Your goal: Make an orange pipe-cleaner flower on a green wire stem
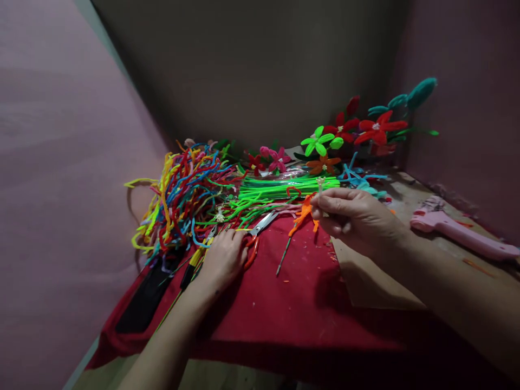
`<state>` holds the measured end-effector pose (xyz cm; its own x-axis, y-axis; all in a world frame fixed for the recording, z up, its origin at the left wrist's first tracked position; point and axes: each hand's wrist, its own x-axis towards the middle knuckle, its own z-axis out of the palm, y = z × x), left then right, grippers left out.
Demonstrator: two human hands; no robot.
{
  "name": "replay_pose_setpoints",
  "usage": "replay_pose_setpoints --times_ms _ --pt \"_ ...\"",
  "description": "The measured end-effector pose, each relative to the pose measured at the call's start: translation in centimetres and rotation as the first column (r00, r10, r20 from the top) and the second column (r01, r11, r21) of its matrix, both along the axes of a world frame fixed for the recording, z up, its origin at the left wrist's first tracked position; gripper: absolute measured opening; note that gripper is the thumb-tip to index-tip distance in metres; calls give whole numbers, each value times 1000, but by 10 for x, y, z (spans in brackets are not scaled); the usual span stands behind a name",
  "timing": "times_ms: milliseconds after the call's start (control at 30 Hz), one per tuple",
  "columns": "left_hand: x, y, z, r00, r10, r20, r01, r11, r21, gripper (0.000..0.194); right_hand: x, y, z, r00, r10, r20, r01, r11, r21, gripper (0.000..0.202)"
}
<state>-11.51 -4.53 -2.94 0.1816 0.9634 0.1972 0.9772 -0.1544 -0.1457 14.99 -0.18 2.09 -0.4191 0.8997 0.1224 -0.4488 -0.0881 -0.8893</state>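
Note:
My right hand (pixel 351 214) is raised above the right part of the table and pinches a small bunch of cream flower stamens (pixel 320 187) upright. Just left of its fingertips is a cluster of orange pipe cleaners (pixel 303 212) with a thin green stem (pixel 283 257). My left hand (pixel 227 254) rests low on the red cloth with curled fingers; their tips are hidden, so what they hold is not visible. It lies between scissors (pixel 260 230) with orange-red handles and yellow-and-black handled pliers (pixel 190 268). Another cream stamen bunch (pixel 220 215) lies beyond it.
Multicoloured pipe cleaners (pixel 182 189) heap up at the left, bright green ones (pixel 284 188) at the centre back. Finished pipe-cleaner flowers (pixel 377 127) stand at the back right. A pink glue gun (pixel 459 230) lies right. A black strip (pixel 148 298) lies on the red cloth (pixel 260 314).

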Motion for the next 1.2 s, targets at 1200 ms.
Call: replay_pose_setpoints --times_ms 1200 --pt "-57 58 42 940 182 289 -110 962 -249 19 -20 -1 -60 891 284 354 -236 956 -175 23"
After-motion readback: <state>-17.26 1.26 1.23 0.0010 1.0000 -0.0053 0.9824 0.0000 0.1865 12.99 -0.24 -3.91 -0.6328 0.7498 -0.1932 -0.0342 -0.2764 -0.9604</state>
